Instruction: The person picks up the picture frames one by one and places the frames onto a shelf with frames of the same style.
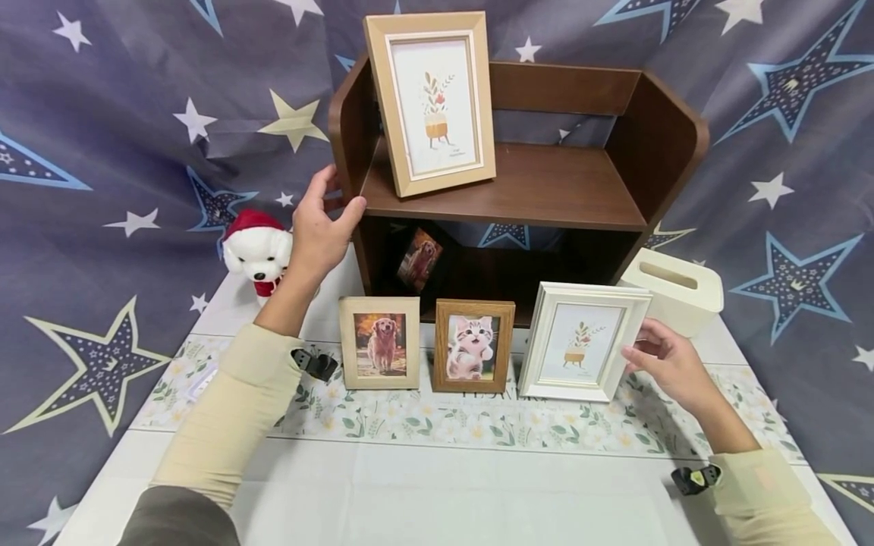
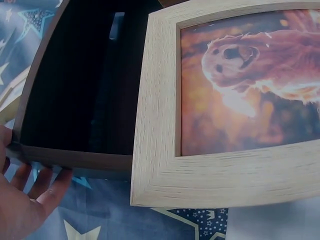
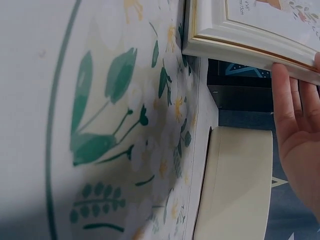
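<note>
My left hand (image 1: 324, 227) holds the left side of a dark brown wooden shelf (image 1: 546, 182), thumb at its front edge and fingers along the outer side. At the right, my right hand (image 1: 672, 364) holds a white picture frame (image 1: 532, 364) by its right edge; this frame stands upright and shows a potted-plant print. To its left stand a brown frame (image 1: 440, 356) with a kitten photo and a pale wood frame (image 1: 347, 341) with a dog photo. A larger tan frame (image 1: 403, 171) with a plant print leans on the upper board, at the left.
A small dark frame (image 1: 419, 258) with a dog picture sits tilted in the lower compartment. Left of the shelf is a white plush dog (image 1: 256, 250) in a red hat. A cream tissue box (image 1: 703, 296) stands at the right. A floral runner (image 1: 410, 425) crosses the white table (image 1: 478, 493).
</note>
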A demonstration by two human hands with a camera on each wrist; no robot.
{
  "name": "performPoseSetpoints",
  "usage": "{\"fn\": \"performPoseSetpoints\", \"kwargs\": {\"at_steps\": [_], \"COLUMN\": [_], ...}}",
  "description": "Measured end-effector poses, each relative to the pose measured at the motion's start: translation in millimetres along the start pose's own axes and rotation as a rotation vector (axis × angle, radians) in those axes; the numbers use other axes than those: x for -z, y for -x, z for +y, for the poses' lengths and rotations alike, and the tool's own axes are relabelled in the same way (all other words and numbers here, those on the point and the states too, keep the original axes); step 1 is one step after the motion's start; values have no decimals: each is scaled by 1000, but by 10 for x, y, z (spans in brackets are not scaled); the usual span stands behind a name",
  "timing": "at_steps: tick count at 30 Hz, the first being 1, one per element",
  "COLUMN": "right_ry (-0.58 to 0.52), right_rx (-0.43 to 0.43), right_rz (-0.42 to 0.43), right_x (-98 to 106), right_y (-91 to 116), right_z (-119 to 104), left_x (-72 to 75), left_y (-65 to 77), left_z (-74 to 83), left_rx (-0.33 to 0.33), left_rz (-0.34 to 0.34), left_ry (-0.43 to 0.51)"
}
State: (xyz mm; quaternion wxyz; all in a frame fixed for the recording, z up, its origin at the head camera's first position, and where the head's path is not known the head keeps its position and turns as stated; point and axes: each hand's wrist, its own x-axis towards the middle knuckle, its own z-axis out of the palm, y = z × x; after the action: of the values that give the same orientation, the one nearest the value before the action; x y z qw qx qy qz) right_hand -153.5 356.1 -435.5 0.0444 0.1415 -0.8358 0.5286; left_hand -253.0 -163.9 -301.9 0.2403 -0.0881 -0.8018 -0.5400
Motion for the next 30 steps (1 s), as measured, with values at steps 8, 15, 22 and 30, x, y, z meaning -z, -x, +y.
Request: {"fn": "performPoseSetpoints", "kwargs": {"at_steps": [8,15,22,30], "right_ry": [-19,-74,-68,-198], "right_rx": [-23,-18,9,63], "right_rz": [-1,-5,10,4], "right_x": [3,30,66,154], "right_y": [-4,5,0,-40], "right_z": [-13,-24,-57,-166], "left_x": [-10,-5,-10,-4], "left_y": [-8,-3,-5,-11], "left_z": [-23,3,-3,-31], "left_rx": [17,17,21,24], "left_rz": [-2,-3,-5,-8], "left_ry": [-4,-7,-13,-13]}}
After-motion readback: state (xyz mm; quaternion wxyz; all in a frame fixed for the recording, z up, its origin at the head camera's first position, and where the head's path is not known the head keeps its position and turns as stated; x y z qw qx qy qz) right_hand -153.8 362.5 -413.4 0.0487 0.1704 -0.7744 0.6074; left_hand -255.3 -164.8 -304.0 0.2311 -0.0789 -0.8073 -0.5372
